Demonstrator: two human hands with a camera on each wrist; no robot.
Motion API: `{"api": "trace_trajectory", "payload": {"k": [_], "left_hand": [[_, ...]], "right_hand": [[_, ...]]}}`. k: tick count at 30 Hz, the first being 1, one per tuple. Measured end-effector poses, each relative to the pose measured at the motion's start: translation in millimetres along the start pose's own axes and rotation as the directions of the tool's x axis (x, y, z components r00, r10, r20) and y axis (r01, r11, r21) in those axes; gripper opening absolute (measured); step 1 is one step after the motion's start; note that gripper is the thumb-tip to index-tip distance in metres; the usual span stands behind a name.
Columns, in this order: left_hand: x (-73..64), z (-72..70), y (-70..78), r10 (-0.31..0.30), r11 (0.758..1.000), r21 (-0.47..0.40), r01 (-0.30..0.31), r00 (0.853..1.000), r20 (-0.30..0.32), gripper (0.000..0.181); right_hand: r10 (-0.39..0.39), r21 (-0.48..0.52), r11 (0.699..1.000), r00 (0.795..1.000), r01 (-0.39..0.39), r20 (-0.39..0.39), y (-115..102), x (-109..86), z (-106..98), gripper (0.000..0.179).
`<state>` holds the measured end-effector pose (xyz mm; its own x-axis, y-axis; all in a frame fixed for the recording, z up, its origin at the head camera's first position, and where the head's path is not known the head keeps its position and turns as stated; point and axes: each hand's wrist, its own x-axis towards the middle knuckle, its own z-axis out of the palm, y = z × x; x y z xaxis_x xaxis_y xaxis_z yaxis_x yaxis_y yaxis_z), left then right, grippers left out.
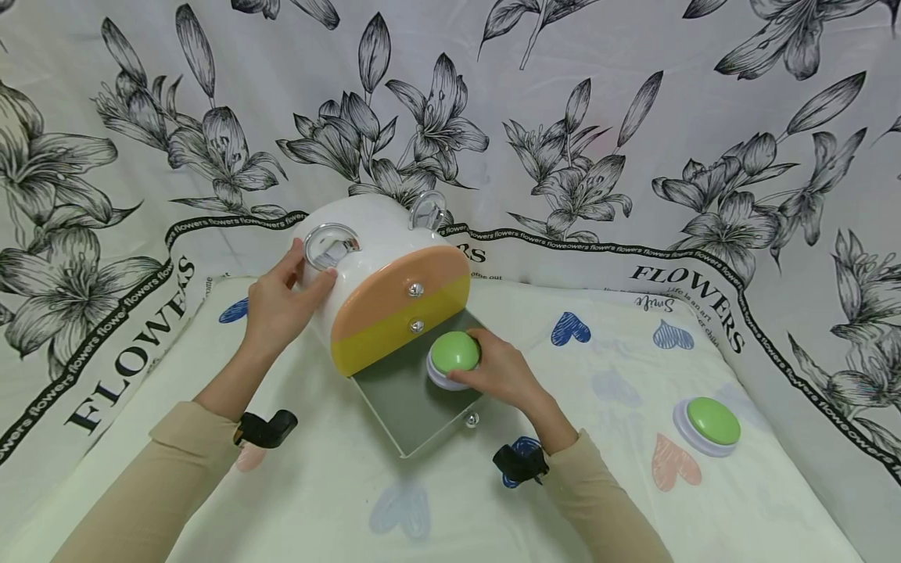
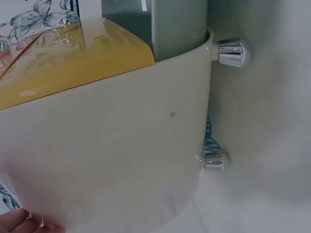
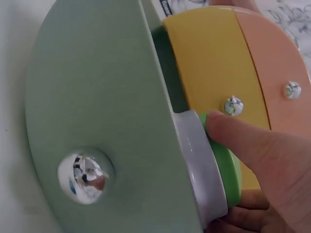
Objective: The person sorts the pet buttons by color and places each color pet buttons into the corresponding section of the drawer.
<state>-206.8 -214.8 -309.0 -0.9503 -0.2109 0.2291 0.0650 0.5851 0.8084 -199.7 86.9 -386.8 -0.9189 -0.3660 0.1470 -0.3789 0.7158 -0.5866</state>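
Observation:
A small white rounded drawer cabinet stands tilted across the bed-like surface, with an orange drawer, a yellow drawer and a grey-green drawer pulled out at the bottom. My left hand rests against the cabinet's left side, thumb and fingers about a chrome ring. In the left wrist view only a few fingertips show on the white side. My right hand pinches a green-domed push button with a white base, at the right wall of the pulled-out drawer.
A second green-domed button lies at the right on the white heart-print cloth. Behind the cabinet hangs a flower-print cloth. A chrome knob sticks out from the grey-green drawer front. Chrome feet stick out under the cabinet.

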Motion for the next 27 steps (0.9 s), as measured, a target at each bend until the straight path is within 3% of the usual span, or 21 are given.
{"api": "trace_trajectory", "payload": {"k": [7,16,27], "left_hand": [[0.3,-0.3,0.2,0.0,1.0,0.002,0.0,1.0,0.001,0.079],[-0.6,0.0,-0.5,0.007,1.0,-0.003,-0.007,1.0,0.001,0.079],[-1.7,0.1,1.0,0.007,1.0,-0.009,-0.007,1.0,-0.003,0.078]], "right_hand": [[-0.044,-0.044,0.998,0.998,0.047,0.052,-6,10.1,10,0.067],[-0.015,-0.126,0.991,0.984,0.038,0.175,-11,17.2,25,0.068],[0.004,-0.141,0.99,0.976,0.027,0.216,-12,23.5,32,0.068]]}}
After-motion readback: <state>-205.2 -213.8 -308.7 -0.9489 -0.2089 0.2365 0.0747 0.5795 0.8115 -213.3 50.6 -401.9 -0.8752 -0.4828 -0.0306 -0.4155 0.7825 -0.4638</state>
